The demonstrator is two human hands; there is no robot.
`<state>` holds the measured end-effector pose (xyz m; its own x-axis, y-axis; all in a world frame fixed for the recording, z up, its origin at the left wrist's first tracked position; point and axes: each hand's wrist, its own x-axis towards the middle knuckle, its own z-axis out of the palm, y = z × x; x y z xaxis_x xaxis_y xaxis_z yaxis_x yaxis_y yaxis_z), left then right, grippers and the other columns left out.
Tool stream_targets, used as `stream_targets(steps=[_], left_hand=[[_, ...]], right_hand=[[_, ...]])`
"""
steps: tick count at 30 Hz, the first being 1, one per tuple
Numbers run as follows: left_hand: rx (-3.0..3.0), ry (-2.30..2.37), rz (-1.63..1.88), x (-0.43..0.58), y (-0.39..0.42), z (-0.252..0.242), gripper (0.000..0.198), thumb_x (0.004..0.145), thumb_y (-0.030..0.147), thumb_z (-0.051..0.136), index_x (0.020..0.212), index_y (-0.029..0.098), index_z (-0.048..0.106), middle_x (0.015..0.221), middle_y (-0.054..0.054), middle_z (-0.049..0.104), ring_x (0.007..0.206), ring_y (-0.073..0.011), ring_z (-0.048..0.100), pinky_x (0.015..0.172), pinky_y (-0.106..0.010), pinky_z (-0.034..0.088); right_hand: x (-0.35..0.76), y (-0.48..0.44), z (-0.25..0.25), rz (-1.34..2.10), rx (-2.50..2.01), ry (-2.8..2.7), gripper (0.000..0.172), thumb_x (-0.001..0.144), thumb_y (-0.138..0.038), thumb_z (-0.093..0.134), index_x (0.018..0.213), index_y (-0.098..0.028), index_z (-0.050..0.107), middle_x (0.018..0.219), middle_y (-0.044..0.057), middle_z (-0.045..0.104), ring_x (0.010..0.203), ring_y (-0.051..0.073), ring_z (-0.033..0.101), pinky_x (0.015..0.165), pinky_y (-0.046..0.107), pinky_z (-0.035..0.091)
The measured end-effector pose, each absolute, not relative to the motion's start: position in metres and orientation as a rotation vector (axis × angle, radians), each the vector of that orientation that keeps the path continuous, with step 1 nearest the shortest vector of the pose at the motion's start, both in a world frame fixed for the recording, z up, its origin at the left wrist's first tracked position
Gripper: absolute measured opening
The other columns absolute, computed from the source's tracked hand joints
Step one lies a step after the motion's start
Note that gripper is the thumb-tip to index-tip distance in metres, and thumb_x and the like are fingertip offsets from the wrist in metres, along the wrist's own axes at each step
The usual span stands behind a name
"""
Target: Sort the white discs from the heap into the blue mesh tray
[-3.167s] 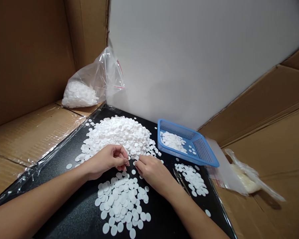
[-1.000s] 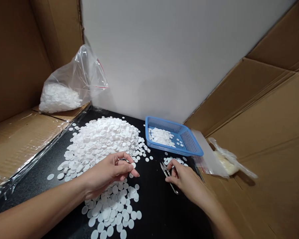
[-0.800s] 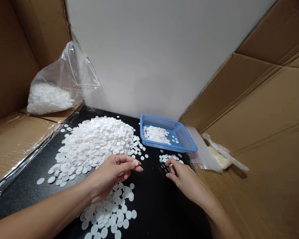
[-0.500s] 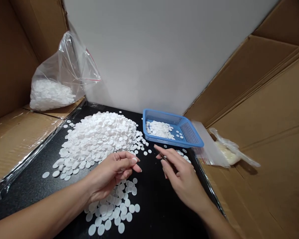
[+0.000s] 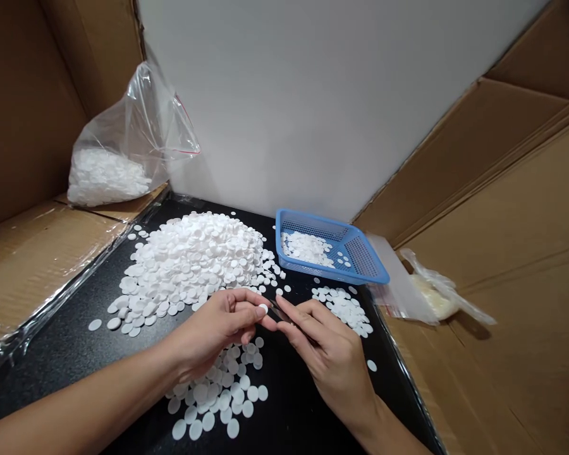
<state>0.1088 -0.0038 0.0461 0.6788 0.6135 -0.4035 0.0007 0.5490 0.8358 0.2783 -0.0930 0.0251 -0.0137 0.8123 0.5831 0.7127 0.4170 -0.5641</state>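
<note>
Pinching one white disc (image 5: pixel 263 308) in its grip, the left hand (image 5: pixel 218 328) hovers over a black tabletop (image 5: pixel 61 335). The right hand (image 5: pixel 334 357) pinches a thin metal tool (image 5: pixel 281 314), its tip at the disc.

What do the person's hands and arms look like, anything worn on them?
The left hand and right hand are bare, with no gloves. The left forearm and right forearm show no sleeves, watch or bracelet as far as the picture reaches.
</note>
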Motion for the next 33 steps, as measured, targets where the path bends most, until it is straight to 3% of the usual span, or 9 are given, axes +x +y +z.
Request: stream_targets(steps=[5,14,33], left_hand=[[1.026,0.724,0.375,0.1087,-0.0048,0.0477,0.026,0.071,0.033,0.082,0.084,0.015,0.068,0.069,0.002,0.066,0.053,-0.0066,0.038,0.054,-0.021,0.031],[1.089,0.718,0.354,0.108,-0.0033,0.0457,0.03,0.078,0.044,0.076,0.081,0.017,0.064,0.072,0.0,0.07,0.054,-0.0088,0.037,0.055,-0.024,0.028],[1.128,0.69,0.333,0.1073,-0.0041,0.0461,0.032,0.081,0.045,0.074,0.087,0.015,0.067,0.078,-0.003,0.072,0.054,-0.0083,0.038,0.055,-0.023,0.029]], right_hand=[[0.278,-0.0958,0.0258,0.154,-1.39,-1.785,0.034,0.098,-0.017,0.055,0.129,-0.021,0.066,0.083,0.005,0.065,0.07,0.014,0.065,0.061,0.023,0.055],[0.2771,-0.0955,0.0248,0.106,-1.432,-1.802,0.033,0.099,-0.019,0.053,0.128,-0.022,0.068,0.081,0.004,0.065,0.065,0.013,0.063,0.058,0.023,0.053],[0.2747,-0.0975,0.0256,0.098,-1.419,-1.818,0.032,0.098,-0.017,0.054,0.126,-0.02,0.069,0.079,0.004,0.066,0.064,0.013,0.062,0.057,0.024,0.052]])
